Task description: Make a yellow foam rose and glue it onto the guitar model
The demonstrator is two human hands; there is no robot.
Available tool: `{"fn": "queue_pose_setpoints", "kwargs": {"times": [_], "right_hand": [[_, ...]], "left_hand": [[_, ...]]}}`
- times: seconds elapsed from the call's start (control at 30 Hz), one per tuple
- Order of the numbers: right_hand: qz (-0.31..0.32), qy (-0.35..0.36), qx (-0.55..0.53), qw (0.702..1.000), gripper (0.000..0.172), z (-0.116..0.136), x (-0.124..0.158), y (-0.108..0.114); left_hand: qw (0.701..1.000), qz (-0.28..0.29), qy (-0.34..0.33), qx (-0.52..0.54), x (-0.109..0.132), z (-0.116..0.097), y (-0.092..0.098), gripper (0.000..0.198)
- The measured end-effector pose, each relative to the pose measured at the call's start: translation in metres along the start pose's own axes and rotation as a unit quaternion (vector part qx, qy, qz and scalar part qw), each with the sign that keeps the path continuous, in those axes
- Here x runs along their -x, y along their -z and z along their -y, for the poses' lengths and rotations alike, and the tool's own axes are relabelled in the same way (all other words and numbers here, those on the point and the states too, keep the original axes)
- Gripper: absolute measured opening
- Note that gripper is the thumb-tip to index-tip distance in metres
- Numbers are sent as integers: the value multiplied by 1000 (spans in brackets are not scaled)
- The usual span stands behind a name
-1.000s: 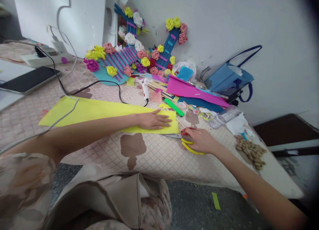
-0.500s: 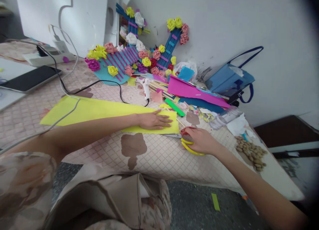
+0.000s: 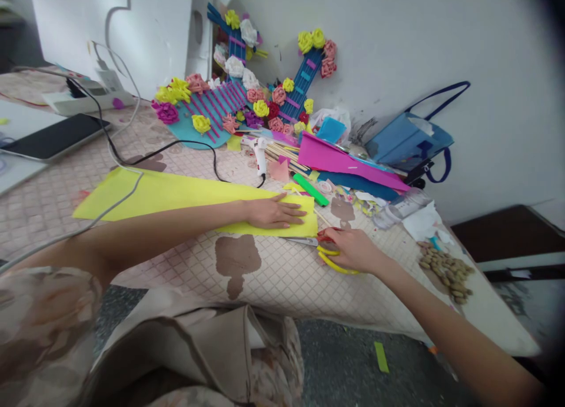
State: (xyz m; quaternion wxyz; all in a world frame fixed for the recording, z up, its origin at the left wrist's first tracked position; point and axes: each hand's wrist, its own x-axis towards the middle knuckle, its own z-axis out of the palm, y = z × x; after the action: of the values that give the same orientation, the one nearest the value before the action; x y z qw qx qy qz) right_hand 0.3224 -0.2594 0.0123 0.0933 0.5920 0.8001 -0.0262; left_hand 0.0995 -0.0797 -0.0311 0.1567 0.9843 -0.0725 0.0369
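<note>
A long sheet of yellow paper lies across the table in front of me. My left hand rests flat on its right part, fingers stretched out. At the sheet's right end, my right hand grips a pair of scissors with yellow and red handles. The scissor blades point left along the paper's near edge; part of them is hidden by the sheet, so I cannot tell how far they are apart. Just beyond the paper lies a green strip-shaped piece.
A white glue gun with a black cord, thin sticks and magenta paper lie behind. Two flower-covered paper guitars lean at the back. A tablet is left, a white cable crosses the sheet, and peanuts lie right.
My right hand and the scissors have shifted slightly left along the paper's near edge. The left hand stays flat in the same place on the sheet.
</note>
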Motion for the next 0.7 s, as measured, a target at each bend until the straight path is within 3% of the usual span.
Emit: {"fn": "queue_pose_setpoints", "kwargs": {"times": [0.23,0.7], "right_hand": [[-11,-2,13,1000,48,1,4,4],[-9,3,16,1000,46,17,-11,9]], "left_hand": [[999,-29,-25,13,0,3,-4,45],[999,-39,-17,14,0,2,-5,46]]}}
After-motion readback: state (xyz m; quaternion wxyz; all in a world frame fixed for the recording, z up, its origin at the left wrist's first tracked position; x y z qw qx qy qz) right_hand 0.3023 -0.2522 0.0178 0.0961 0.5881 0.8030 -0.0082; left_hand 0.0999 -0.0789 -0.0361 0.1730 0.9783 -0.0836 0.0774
